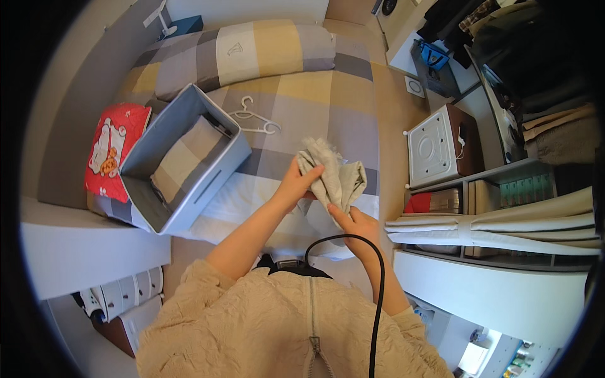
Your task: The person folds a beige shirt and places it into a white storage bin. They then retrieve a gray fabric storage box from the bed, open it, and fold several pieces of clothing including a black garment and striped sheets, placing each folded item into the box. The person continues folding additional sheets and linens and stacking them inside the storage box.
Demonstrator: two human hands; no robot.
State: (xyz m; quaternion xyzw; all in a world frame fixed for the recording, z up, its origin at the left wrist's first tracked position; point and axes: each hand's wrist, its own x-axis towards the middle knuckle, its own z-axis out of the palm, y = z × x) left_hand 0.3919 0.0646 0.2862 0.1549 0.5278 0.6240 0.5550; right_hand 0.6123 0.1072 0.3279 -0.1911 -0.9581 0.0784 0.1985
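A bunched light grey-green cloth point(331, 175) hangs between my two hands above the bed. My left hand point(302, 182) grips its left side, thumb on top. My right hand point(357, 224) pinches its lower end. A frilly edge shows at the cloth's top. White plastic hangers point(257, 120) lie on the checked bedspread point(302, 94) beyond my left hand. Left of them, a grey-blue fabric storage box point(208, 189) stands open on the bed with folded checked fabric point(189, 156) inside.
A red cushion point(120, 151) leans by the box's left side. A long checked pillow point(250, 49) lies across the far bed. Right of the bed are a white-topped cabinet point(430, 146), shelving with a tied curtain point(463, 229) and hanging clothes point(520, 56). A black cable point(380, 283) loops before my torso.
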